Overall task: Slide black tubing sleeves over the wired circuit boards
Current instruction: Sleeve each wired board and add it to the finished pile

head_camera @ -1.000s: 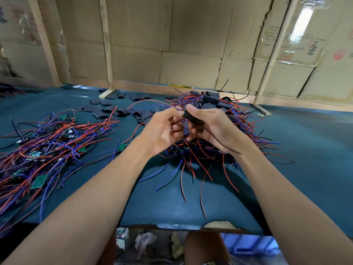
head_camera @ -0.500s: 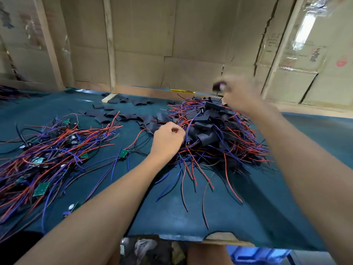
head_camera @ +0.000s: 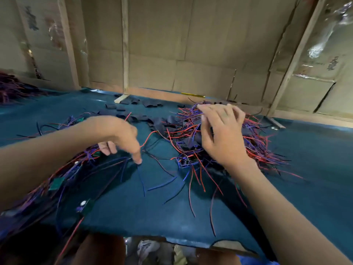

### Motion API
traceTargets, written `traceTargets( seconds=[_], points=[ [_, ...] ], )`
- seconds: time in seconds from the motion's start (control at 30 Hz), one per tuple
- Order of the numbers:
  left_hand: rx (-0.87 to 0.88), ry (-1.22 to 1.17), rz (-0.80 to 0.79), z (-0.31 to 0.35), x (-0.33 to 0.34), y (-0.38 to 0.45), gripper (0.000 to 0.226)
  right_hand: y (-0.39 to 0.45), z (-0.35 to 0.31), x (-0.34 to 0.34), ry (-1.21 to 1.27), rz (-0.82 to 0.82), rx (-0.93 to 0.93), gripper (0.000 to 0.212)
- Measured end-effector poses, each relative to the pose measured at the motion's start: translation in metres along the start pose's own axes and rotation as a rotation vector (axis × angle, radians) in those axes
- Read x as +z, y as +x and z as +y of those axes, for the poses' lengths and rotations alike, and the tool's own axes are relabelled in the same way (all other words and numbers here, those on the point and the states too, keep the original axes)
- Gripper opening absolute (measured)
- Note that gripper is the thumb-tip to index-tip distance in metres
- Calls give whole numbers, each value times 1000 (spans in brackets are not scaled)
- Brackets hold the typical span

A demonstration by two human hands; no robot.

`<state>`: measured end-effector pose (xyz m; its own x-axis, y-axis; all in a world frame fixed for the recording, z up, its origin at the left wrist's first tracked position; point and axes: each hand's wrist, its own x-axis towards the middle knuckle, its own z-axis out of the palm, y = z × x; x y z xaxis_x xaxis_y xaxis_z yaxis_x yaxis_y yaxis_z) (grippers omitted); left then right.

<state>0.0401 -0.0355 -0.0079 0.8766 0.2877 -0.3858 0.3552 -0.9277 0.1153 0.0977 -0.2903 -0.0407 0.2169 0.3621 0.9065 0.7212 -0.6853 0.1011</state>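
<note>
over the right-hand heap of sleeved boards (head_camera: 219, 142) the right hand (head_camera: 221, 134) hovers, fingers spread and holding nothing. left hand (head_camera: 116, 136) reaches down, one fingertip touching loose wires on the blue table (head_camera: 315, 169) (motion-blurred). bare wired boards (head_camera: 57, 183) lie left, black tubing sleeves (head_camera: 133, 115) farther back.

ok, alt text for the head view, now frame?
Two bare hands reach over a blue-green table: the left hand points fingers down at loose wires, the right hand hovers, fingers spread, over a pile of sleeved boards. Unsleeved boards lie left, black sleeves behind.
</note>
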Motion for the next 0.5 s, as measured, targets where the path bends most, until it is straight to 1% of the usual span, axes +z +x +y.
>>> traceTargets(
  seconds=[0.03,0.07,0.1,0.17,0.23,0.27,0.3,0.37,0.4,0.5],
  points=[
    [-1,-67,-82,-6,5,-1,43,0,-7,2,26,2,-27,28],
    [18,-104,-83,-9,8,1,36,0,-14,5,56,-17,-39,27],
    [31,-138,-32,-11,10,7,29,-3,-20,8,81,-47,-49,26],
    [37,-204,40,-11,5,11,24,-12,-25,14,110,-96,-92,27],
    [28,-333,99,-10,-7,14,16,-18,-25,16,144,-121,-130,28],
    [29,-371,158,-10,-16,15,10,-19,-26,17,165,-126,-113,28],
    [34,-336,274,-10,-25,16,9,-19,-27,19,190,-126,-72,27],
    [48,-81,560,-9,-41,14,17,-19,-30,22,242,-121,30,24],
    [54,7,666,-8,-47,11,18,-19,-30,23,265,-120,72,23],
    [45,65,810,-2,-58,5,24,-19,-26,22,298,-119,154,22]
  ],
)
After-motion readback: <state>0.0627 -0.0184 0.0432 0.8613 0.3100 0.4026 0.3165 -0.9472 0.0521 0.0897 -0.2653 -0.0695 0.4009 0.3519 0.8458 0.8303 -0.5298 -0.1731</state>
